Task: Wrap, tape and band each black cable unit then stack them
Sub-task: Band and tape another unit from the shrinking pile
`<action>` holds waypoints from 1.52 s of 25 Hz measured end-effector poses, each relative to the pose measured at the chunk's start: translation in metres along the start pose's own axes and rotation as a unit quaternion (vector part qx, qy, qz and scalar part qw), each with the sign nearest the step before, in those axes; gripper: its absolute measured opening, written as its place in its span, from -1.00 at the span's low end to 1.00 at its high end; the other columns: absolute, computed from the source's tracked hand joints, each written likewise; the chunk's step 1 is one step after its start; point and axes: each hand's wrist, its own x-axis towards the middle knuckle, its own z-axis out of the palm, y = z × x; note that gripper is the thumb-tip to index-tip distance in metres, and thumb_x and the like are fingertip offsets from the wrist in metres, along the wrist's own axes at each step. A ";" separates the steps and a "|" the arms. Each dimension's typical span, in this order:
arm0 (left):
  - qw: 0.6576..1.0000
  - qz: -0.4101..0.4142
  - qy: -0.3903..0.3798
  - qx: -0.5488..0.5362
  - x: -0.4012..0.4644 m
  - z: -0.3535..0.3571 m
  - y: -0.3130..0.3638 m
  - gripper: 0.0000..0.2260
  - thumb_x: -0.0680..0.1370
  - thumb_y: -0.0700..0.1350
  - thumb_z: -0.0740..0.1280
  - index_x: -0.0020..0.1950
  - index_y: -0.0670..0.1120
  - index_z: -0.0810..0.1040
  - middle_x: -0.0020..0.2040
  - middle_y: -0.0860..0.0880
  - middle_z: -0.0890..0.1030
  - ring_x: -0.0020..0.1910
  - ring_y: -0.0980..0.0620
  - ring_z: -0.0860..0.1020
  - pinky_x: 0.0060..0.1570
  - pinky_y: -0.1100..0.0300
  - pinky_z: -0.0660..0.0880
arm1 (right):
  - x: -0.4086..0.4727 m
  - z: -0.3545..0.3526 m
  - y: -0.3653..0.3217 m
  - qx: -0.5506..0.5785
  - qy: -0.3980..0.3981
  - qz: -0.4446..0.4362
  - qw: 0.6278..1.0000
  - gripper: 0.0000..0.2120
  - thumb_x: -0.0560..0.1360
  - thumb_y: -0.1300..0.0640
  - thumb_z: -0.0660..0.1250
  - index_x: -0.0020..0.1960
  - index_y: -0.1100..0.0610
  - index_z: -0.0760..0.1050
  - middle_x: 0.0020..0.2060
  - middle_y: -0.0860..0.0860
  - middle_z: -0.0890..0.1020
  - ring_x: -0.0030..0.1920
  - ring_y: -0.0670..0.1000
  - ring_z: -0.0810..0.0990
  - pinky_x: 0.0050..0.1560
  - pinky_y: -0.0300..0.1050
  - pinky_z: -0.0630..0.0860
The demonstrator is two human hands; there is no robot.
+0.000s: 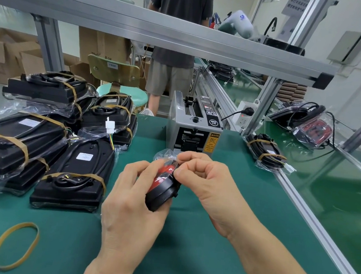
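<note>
Green mat surface [187, 256], edged on the right by an aluminium rail [311, 220].

Lying on it:
- left: pile of bagged and banded black cable units [45, 139], several stacked on each other, the nearest one [75, 171] flat on the mat
- near-left corner: one loose tan rubber band [14, 245], apart from the pile
- far middle: grey tape dispenser [194, 125], upright at the back edge
- right, by the rail: a single banded unit in a clear bag [265, 153]

Beyond the rail, a second green surface [343, 193] carries another bagged unit with a red part [306, 123].
</note>
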 end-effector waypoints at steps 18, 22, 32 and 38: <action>1.000 0.004 0.010 -0.011 -0.002 0.003 0.003 -0.41 0.20 -0.28 0.60 0.20 -0.03 0.60 0.02 0.00 0.56 -0.08 -0.06 0.60 -0.12 0.11 0.51 | -0.005 0.007 0.011 0.195 0.060 0.074 0.976 -0.71 0.43 0.42 0.29 0.07 0.14 0.46 -0.01 -0.04 0.57 0.13 -0.09 0.58 0.26 -0.13 0.45; 1.000 -0.012 0.003 -0.028 0.000 0.001 0.000 -0.41 0.20 -0.30 0.59 0.21 -0.05 0.60 0.03 0.01 0.55 -0.07 -0.03 0.58 -0.03 0.23 0.44 | -0.008 0.017 0.012 0.155 0.038 0.067 0.985 -0.72 0.46 0.31 0.38 0.14 0.11 0.48 0.03 -0.04 0.60 0.02 -0.20 0.57 0.02 -0.34 0.48; 0.992 0.018 -0.005 -0.128 -0.003 -0.007 -0.008 -0.42 0.24 -0.16 0.51 0.23 0.13 0.53 0.05 0.09 0.53 0.03 0.18 0.54 0.07 0.36 0.44 | -0.013 0.000 0.018 -0.012 -0.041 -0.014 0.999 -0.47 0.25 0.06 0.49 0.19 -0.08 0.45 0.16 -0.18 0.55 0.20 -0.27 0.48 0.21 -0.35 0.36; 0.901 -0.118 -0.016 -0.416 -0.003 -0.029 -0.042 -0.22 -0.08 -0.37 0.56 0.11 0.06 0.65 0.04 0.03 0.65 0.00 0.10 0.63 0.00 0.32 0.53 | 0.016 -0.081 -0.018 -0.032 -0.098 -0.075 0.992 -0.68 0.35 0.15 0.49 0.10 0.05 0.59 0.01 -0.06 0.68 0.04 -0.11 0.62 0.00 -0.27 0.54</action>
